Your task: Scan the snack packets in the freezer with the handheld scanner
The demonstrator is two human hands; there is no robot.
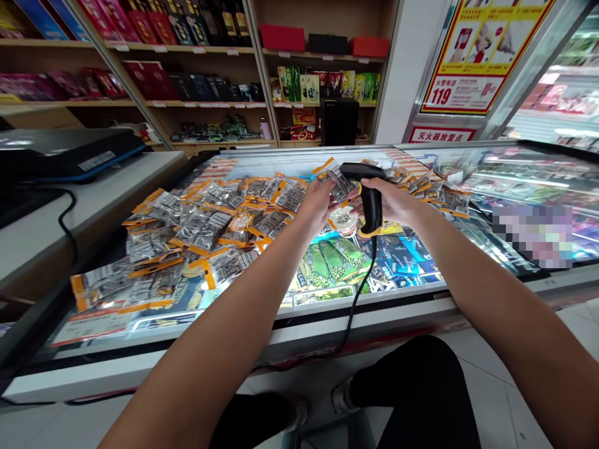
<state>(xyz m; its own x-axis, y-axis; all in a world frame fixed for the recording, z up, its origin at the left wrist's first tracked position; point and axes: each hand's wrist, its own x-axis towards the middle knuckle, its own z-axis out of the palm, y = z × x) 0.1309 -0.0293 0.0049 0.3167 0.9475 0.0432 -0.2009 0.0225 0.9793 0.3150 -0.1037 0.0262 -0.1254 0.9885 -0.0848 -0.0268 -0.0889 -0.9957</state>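
Observation:
My left hand is closed on a small snack packet with a clear, printed face and orange ends. In my right hand is a black and yellow barcode scanner, its head over the packet and its cable hanging down past the front edge. Many similar packets lie heaped on the freezer's glass top to the left. A smaller group of packets lies to the right, beyond my right hand. Under the hands, through the glass, show a round white tub and green bags.
The glass-topped freezer spans the front, with its white rim nearest me. At left stands a counter with a dark flat device and a cord. Shelves of boxes and bottles line the back. A black box-like object stands behind the freezer.

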